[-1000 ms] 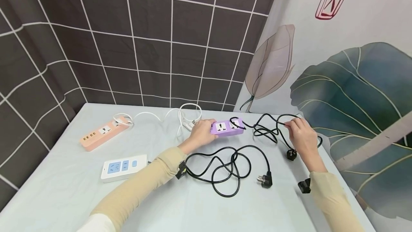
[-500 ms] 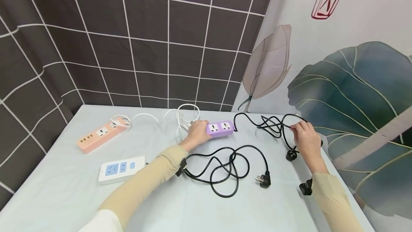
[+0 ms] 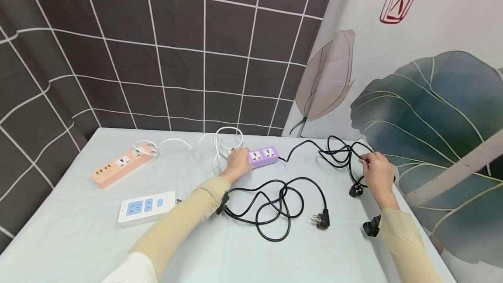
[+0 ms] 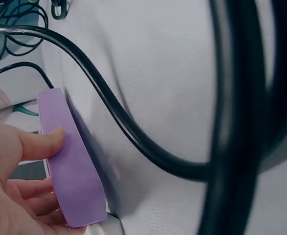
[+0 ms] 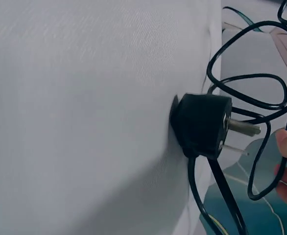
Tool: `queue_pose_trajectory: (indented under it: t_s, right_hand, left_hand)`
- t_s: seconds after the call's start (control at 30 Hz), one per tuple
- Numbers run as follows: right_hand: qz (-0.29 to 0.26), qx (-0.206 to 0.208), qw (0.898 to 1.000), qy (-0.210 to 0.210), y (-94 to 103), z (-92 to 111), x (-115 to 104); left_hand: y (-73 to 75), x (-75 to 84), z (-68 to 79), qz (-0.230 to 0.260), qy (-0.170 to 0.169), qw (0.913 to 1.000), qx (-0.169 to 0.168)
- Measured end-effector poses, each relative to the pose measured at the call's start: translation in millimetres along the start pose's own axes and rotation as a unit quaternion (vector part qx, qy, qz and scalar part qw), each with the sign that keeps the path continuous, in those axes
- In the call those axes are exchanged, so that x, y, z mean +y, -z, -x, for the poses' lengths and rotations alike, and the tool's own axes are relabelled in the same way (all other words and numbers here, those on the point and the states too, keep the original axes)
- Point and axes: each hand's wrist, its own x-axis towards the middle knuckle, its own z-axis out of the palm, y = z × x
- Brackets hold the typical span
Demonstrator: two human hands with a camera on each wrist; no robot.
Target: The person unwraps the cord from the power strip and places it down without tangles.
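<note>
A purple power strip point(image 3: 263, 156) with two white sockets lies toward the back of the table. My left hand point(image 3: 238, 163) grips its left end; in the left wrist view the thumb lies on one side and the fingers curl behind. A black cord point(image 3: 300, 144) runs from the strip's right end into a loose tangle at the right. My right hand point(image 3: 379, 176) pinches that cord between thumb and fingers near the table's right edge. Below the tangle rests its black plug point(image 3: 356, 190), whose metal pins show in the right wrist view.
A peach power strip point(image 3: 122, 167) and a white one with blue sockets point(image 3: 147, 208) lie at the left. A white cord point(image 3: 216, 143) loops behind my left hand. In front, another black cord point(image 3: 280, 202) lies coiled, its plug point(image 3: 323, 219) at the right.
My left hand has moved left with the purple strip. The cord that lay over its sockets now trails off its right end. My right hand has shifted slightly right and down with the cord.
</note>
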Motion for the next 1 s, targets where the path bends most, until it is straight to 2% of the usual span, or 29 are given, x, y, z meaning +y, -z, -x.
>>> queue_pose_trajectory:
  t_s: [0.07, 0.2, 0.43, 0.7, 0.8, 0.9, 1.0]
  right_hand:
    - [-0.014, -0.012, 1.000, -0.005, -2.7, 0.7, -0.9]
    - [-0.037, -0.028, 0.999, 0.016, -9.0, 0.0, -6.4]
    - [-0.037, -0.064, 0.997, 0.036, -15.2, -1.9, -18.3]
    - [-0.031, -0.136, 0.989, 0.047, -14.9, 0.0, -27.4]
    - [-0.036, -0.155, 0.986, 0.054, -13.9, 2.1, -30.4]
    - [-0.038, -0.170, 0.983, 0.057, -9.8, 4.0, -38.5]
    - [-0.040, -0.165, 0.984, 0.059, -5.0, 3.8, -55.2]
  left_hand:
    - [-1.3, -0.3, 0.3, -0.005, 0.000, 1.0000, -0.002]
    - [-4.1, -0.9, 1.9, -0.011, -0.002, 0.9999, -0.010]
    - [-10.2, -1.0, 2.8, -0.017, -0.017, 0.9996, -0.016]
    - [-9.1, -0.9, 3.3, -0.072, -0.067, 0.9949, -0.021]
    - [-2.8, 4.2, 6.8, -0.062, -0.080, 0.9944, -0.031]
    - [5.8, 8.8, 13.1, -0.025, -0.089, 0.9951, -0.033]
    - [17.2, 9.6, 20.3, 0.008, -0.109, 0.9940, -0.005]
